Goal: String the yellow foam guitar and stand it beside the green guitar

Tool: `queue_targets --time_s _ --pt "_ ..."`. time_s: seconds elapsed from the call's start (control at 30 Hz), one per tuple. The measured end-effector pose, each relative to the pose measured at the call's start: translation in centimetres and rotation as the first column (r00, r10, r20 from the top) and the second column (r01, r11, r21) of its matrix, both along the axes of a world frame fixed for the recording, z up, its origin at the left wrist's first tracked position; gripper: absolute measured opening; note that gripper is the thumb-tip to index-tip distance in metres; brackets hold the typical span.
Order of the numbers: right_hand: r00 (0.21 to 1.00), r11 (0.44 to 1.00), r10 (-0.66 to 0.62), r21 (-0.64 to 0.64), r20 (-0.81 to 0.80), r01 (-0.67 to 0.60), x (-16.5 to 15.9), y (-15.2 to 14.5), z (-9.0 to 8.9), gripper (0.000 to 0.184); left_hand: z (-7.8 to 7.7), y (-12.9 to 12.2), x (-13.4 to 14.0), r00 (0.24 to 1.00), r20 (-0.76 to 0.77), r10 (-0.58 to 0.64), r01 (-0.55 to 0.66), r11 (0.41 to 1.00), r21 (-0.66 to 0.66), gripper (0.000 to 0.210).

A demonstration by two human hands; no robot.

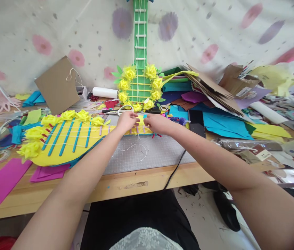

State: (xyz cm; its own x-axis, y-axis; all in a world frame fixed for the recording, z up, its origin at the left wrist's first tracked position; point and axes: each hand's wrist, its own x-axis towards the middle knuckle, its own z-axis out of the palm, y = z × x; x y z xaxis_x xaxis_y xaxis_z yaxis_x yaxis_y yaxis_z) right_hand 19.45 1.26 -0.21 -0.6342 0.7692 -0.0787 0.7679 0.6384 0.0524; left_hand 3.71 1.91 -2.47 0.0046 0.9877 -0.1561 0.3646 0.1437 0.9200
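Note:
A yellow craft guitar [68, 139] lies flat on the table, edged in teal, with teal strips, purple strips on its neck, white strings and yellow flowers. Over its neck, my left hand [127, 122] has its fingers curled inward in a pinch. My right hand [157, 123] is just to the right, fingertips pinched over the same neck. A small blue bit shows by the right fingertips; whatever either hand pinches is too small to make out. A loose white string [145, 149] curls below the neck over the grey cutting mat [126, 163]. Behind my left hand rest scissors [124, 109].
A green craft guitar [140, 41] with yellow flowers stands upright at the back. Blue sheets [222, 121] and cardboard [212, 83] pile up at right, near a black phone [197, 121]. Magenta sheets [5, 184] lie front left. A black cable [174, 172] hangs over the table edge.

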Motion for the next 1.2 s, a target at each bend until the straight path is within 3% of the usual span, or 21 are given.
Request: queue_targets --time_s 0.13,0.27,0.43,0.63,0.73,0.97,1.2 --pt "0.99 0.987 0.102 -0.131 0.094 -0.089 0.6 -0.3 0.2 0.027 -1.5 0.1 0.3 0.996 -0.013 -0.085 0.084 0.993 -0.077 0.018" --pt "0.977 0.965 0.186 -0.206 0.106 -0.162 0.9 -0.7 0.4 0.026 -2.3 0.4 0.3 0.992 -0.052 -0.113 0.111 0.992 -0.053 0.017" --pt "0.999 0.995 0.053 -0.083 -0.01 -0.054 0.1 -0.9 -0.1 0.033 -2.4 0.9 0.2 0.985 -0.133 -0.109 0.114 0.993 0.031 0.016" --pt "0.999 1.0 0.009 -0.014 -0.046 -0.009 -0.8 -1.3 -1.9 0.039 -2.7 1.1 0.3 0.982 -0.174 -0.074 0.094 0.989 0.113 0.01" --pt "0.997 1.0 -0.023 0.001 -0.071 0.024 -0.4 -1.7 -1.7 0.037 -2.5 1.1 0.2 0.986 -0.15 -0.078 0.093 0.99 0.102 0.014" --pt "0.99 0.987 0.141 -0.077 -0.003 -0.141 1.8 -2.1 -1.1 0.023 -0.4 0.9 0.5 0.993 -0.095 -0.066 0.077 0.991 0.109 0.015" --pt "0.993 0.996 0.079 -0.046 0.086 -0.075 1.8 -2.9 -0.7 0.027 0.4 0.0 1.4 0.954 -0.298 -0.011 0.082 0.971 0.227 0.011"
